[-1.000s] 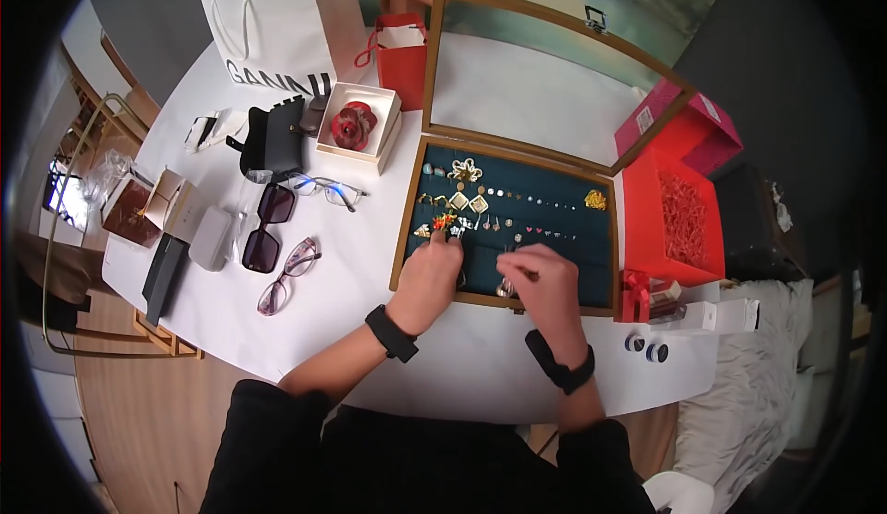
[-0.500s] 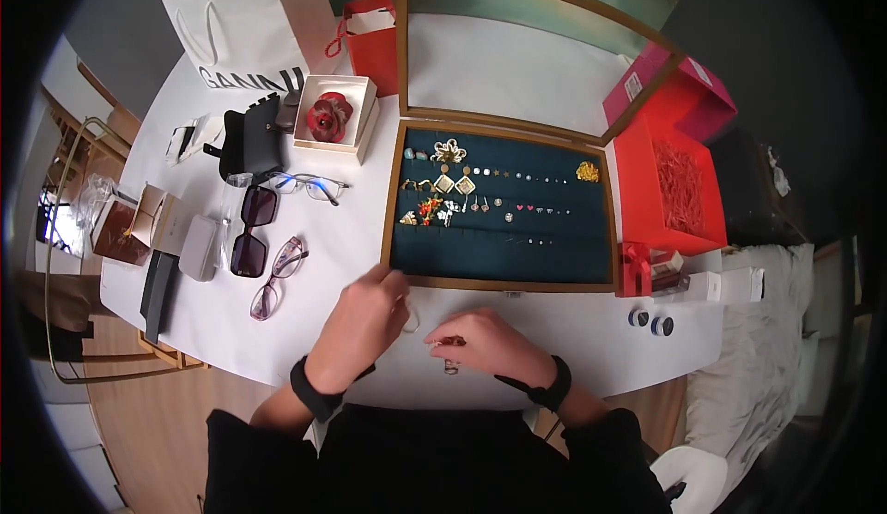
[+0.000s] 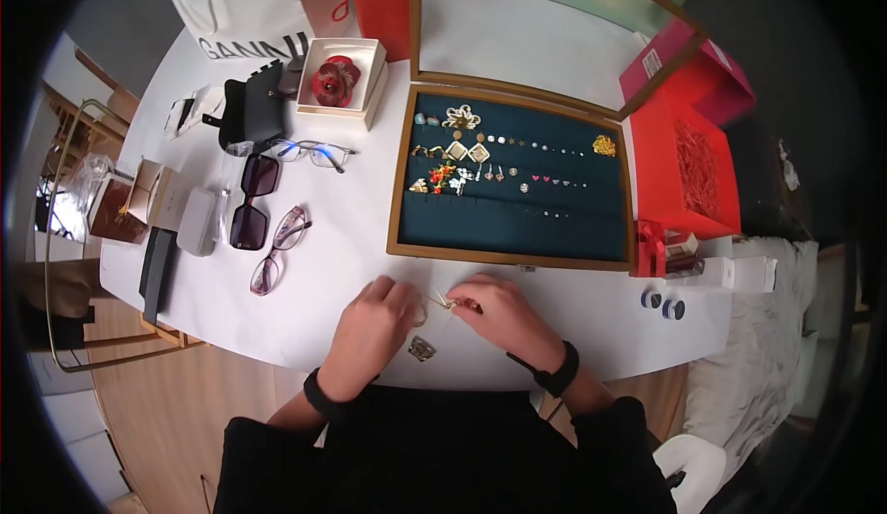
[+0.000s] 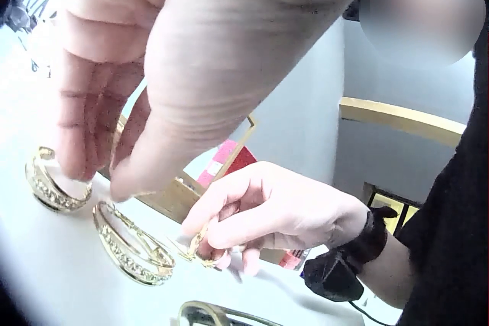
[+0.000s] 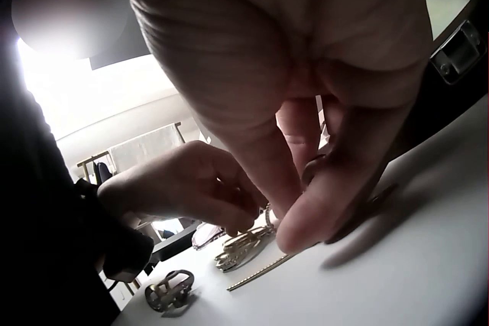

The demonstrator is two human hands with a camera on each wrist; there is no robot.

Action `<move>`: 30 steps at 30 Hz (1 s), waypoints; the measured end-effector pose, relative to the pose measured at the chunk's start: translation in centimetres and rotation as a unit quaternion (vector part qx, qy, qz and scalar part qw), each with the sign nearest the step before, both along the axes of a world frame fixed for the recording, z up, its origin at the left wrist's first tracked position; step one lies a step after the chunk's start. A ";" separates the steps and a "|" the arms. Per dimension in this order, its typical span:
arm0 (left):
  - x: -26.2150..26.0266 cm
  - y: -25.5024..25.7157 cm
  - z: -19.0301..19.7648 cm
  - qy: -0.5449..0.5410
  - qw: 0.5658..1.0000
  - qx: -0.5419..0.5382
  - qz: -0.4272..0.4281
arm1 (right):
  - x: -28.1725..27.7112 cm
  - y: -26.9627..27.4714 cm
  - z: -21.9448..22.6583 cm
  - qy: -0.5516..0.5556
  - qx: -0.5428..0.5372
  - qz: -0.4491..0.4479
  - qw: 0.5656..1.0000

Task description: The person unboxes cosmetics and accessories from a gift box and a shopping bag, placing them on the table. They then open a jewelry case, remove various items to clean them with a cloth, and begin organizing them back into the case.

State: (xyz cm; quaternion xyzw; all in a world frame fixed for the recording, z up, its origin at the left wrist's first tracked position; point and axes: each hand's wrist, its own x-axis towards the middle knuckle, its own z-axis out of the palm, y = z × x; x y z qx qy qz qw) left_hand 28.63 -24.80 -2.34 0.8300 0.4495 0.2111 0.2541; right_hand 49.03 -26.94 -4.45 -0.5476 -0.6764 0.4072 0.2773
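Bending over the near edge of the white table, a person has both hands just in front of the open jewelry case. The right hand pinches a gold piece of jewelry between thumb and fingers. The left hand has its fingers bent down at two gold bangles that lie on the table; whether it grips one, I cannot tell. A darker openwork piece rests close to the table's near edge, between the hands and nearer the person.

Inside the case, earrings and brooches sit in rows on dark green cloth, with a yellow ornament by the far right corner. Its glass lid stands raised along the far edge. Left of the case lie sunglasses, two pairs of glasses and a box with a red flower (a deep red one). On its right stands an open red box.
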 end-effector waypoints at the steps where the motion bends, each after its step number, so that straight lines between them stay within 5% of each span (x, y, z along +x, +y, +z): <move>1: -0.1 -0.5 0.6 -0.001 1.000 -0.001 -0.006 | 0.1 -0.1 0.0 -0.001 -0.001 -0.006 1.000; 3: -0.6 -2.0 1.4 0.016 0.991 -0.124 -0.047 | 0.3 -0.3 -0.1 -0.009 0.053 0.008 0.999; 8: -0.7 -2.7 -0.2 0.001 0.984 -0.165 -0.074 | 3.3 1.0 3.0 -0.018 0.030 -0.009 0.999; 13: 0.6 -1.4 0.7 -0.026 0.990 -0.114 -0.078 | 11.4 4.6 3.4 -0.295 0.185 -0.112 0.931; 19: 7.4 5.5 3.9 0.032 0.988 0.049 -0.142 | 12.7 7.2 2.4 -0.247 0.112 0.023 0.962; 23: 9.6 1.8 6.5 -0.014 0.973 0.076 -0.219 | 10.8 -2.1 6.4 -0.286 0.276 -0.157 0.904; 27: 8.4 -1.7 4.6 -0.023 0.967 -0.031 -0.252 | 7.0 -14.2 0.6 -0.319 0.113 -0.267 0.902; 30: 8.6 -2.4 4.3 -0.025 0.967 -0.104 -0.233 | 7.0 -14.0 -2.6 -0.353 0.073 -0.278 0.890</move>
